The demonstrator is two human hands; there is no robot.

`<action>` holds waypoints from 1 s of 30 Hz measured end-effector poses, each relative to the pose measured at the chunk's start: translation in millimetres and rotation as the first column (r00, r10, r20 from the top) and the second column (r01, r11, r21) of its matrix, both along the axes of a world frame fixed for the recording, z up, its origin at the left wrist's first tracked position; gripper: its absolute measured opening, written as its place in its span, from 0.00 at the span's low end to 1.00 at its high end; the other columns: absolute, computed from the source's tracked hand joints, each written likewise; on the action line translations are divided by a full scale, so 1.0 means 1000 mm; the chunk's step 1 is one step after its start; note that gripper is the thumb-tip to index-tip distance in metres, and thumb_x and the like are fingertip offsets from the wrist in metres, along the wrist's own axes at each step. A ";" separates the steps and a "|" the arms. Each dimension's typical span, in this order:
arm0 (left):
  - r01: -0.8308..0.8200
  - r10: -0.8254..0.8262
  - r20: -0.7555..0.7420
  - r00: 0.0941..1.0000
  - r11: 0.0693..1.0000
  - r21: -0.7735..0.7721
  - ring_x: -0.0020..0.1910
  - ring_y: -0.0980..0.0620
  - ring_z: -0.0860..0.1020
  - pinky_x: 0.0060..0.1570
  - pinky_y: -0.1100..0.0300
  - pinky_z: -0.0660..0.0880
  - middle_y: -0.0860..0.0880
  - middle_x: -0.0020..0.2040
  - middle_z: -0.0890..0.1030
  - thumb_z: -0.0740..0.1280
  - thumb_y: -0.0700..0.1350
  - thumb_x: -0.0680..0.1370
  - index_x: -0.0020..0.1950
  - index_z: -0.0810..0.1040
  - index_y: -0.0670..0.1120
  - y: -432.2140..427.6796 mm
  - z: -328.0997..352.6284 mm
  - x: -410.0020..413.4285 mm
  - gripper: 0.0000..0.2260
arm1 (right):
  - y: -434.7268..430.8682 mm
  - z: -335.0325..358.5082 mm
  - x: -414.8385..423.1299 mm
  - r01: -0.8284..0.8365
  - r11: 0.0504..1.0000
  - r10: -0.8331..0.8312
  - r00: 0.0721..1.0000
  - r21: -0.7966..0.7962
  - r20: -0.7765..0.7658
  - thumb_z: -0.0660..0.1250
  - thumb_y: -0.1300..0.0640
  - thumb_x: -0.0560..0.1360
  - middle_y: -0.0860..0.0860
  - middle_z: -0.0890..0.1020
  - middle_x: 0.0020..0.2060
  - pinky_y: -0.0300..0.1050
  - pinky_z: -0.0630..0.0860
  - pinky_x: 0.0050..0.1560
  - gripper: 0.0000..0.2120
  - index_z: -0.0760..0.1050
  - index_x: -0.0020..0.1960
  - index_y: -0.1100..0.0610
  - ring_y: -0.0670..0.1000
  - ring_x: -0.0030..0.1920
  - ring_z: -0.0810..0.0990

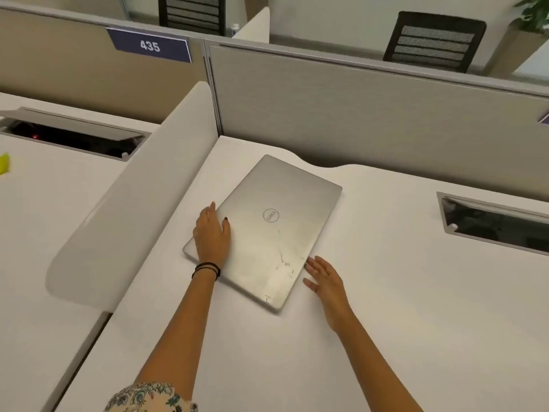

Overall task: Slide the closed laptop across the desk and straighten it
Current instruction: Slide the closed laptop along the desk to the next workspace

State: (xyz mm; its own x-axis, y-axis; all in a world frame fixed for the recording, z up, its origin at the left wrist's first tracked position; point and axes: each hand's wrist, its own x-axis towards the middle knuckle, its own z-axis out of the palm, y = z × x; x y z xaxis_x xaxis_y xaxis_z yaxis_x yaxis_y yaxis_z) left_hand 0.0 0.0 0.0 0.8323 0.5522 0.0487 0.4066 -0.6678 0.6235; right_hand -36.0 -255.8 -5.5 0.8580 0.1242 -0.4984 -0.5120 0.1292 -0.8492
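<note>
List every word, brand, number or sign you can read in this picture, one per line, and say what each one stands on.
"435": white digits on the dark blue sign fixed to the partition behind the neighbouring desk.
"DELL": ringed logo on the lid of the closed silver laptop, seen turned sideways.
Another sign peeps in at the right edge, cut off, with nothing readable.
No other text shows.

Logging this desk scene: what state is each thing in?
laptop: closed, flat, skewed on the desk
left hand: open, palm down on the laptop's left edge
right hand: open, fingertips at the laptop's right edge
cable hatch: lid open
</note>
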 end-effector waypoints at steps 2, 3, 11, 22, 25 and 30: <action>0.008 -0.008 -0.045 0.999 1.000 0.005 0.64 0.40 0.70 0.64 0.45 0.67 0.40 0.67 0.71 0.59 0.44 0.80 0.72 0.64 0.41 0.004 0.000 0.012 0.20 | -0.001 -0.004 0.009 0.066 0.994 -0.061 0.997 0.089 -0.055 0.59 0.62 0.79 0.53 0.79 0.58 0.47 0.78 0.54 0.16 0.67 0.66 0.58 0.48 0.57 0.79; 0.016 -0.014 -0.079 0.997 1.000 0.021 0.63 0.40 0.69 0.62 0.45 0.67 0.40 0.66 0.71 0.59 0.46 0.81 0.70 0.66 0.41 0.006 0.000 0.019 0.19 | -0.003 -0.005 0.013 0.090 0.989 -0.079 0.993 0.120 -0.090 0.59 0.63 0.79 0.54 0.80 0.57 0.48 0.77 0.54 0.15 0.68 0.65 0.59 0.49 0.57 0.79; 0.018 0.019 -0.246 0.969 0.989 0.149 0.56 0.39 0.73 0.48 0.47 0.74 0.37 0.55 0.76 0.61 0.59 0.77 0.59 0.70 0.36 0.010 -0.003 0.059 0.26 | -0.009 0.002 0.049 0.095 0.993 -0.073 0.961 0.070 -0.268 0.63 0.62 0.77 0.59 0.83 0.48 0.49 0.77 0.52 0.08 0.75 0.55 0.62 0.55 0.49 0.83; -0.079 0.084 -0.184 0.979 0.996 0.037 0.52 0.40 0.75 0.48 0.48 0.73 0.38 0.50 0.78 0.66 0.62 0.73 0.50 0.74 0.35 0.011 -0.012 0.075 0.28 | 0.017 0.001 0.064 0.015 0.957 -0.056 0.989 -0.290 -0.135 0.68 0.57 0.75 0.53 0.80 0.35 0.41 0.78 0.42 0.07 0.79 0.42 0.61 0.48 0.36 0.79; -0.041 0.026 -0.220 0.975 0.997 -0.063 0.41 0.42 0.74 0.40 0.53 0.70 0.41 0.41 0.76 0.66 0.63 0.72 0.45 0.70 0.39 0.016 -0.009 0.071 0.26 | 0.023 0.000 0.063 -0.006 0.938 -0.037 0.992 -0.347 -0.119 0.67 0.58 0.75 0.53 0.72 0.29 0.43 0.75 0.42 0.13 0.75 0.33 0.62 0.49 0.32 0.72; 0.039 -0.090 -0.290 0.953 0.983 -0.178 0.37 0.46 0.72 0.33 0.57 0.65 0.47 0.36 0.73 0.65 0.65 0.72 0.40 0.68 0.41 0.014 -0.009 0.054 0.26 | 0.017 -0.004 0.064 0.037 0.931 -0.102 0.982 -0.364 -0.161 0.63 0.60 0.77 0.56 0.71 0.36 0.48 0.71 0.44 0.11 0.67 0.37 0.59 0.53 0.38 0.69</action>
